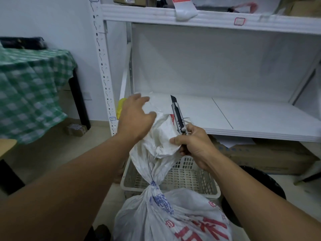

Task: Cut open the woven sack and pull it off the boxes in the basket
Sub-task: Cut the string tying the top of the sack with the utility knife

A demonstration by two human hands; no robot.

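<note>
A white woven sack (pixel 166 214) with red and blue printing sits near the camera, its bulk in front of a pale plastic basket (pixel 189 178) on the floor. Whether the sack's bottom rests inside the basket cannot be told, and no boxes show. The sack's neck is cinched into a knot over the basket's near rim, and the loose top above the knot rises up toward the hands.

The right hand (pixel 194 145) has its fingers closed around the handle of a utility knife (pixel 178 119), the dark blade extended and pointing up and away; its thumb also pinches the sack's loose top. The left hand (pixel 137 117) is above and to the left, fingers spread open and gripping nothing, the palm over the upper fold of the sack.

Beyond stands a white shelf (pixel 243 115). To the far left is a green checked cloth (pixel 31 87) draped over a desk.
</note>
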